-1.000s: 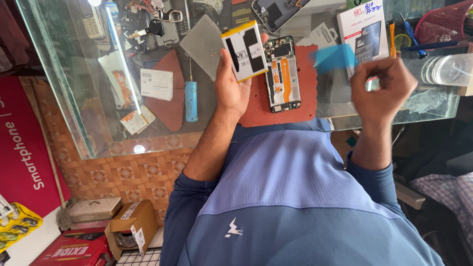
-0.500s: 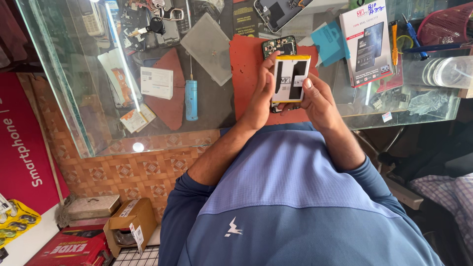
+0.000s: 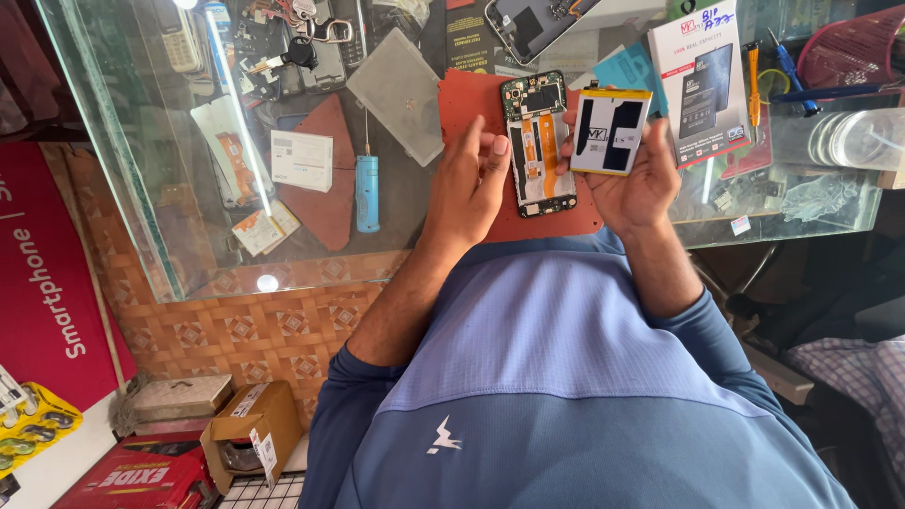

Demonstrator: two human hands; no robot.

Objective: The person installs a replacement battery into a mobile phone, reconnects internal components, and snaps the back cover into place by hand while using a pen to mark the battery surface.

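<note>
On the glass desk (image 3: 189,141), beside the red mat (image 3: 471,99), the right hand (image 3: 632,174) grips a battery (image 3: 610,132); the left hand (image 3: 468,184) hovers spread over the mat's edge.

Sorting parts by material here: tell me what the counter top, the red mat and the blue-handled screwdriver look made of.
Counter top: clear glass, glossy; items show beneath it and a lamp glints.
Red mat: probably rubber or silicone, matte, no shine.
Blue-handled screwdriver: smooth blue handle, plastic or painted metal, can't tell; thin bright shaft, likely steel.
</note>
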